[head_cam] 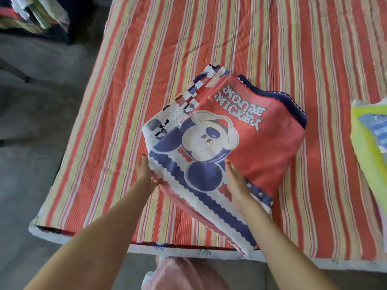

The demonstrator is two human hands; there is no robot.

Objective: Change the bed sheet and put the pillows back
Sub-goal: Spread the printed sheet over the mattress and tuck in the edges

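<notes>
Folded cartoon-print bed sheet (pixel 226 147) lying near the foot of the striped mattress cover (pixel 146 49), close to the near edge, still in its folds. Left hand (pixel 145 174) pinching the sheet's near left edge, fingers curled under the layers; right hand (pixel 236 181) flat on top, fingers fairly straight, pressing rather than gripping. Yellow and blue folded cloth (pixel 368 130) at the right edge of the bed. Judged step: starting to unfold the fresh sheet. Next move likely calls for lifting the top layer, opening it out across the mattress
</notes>
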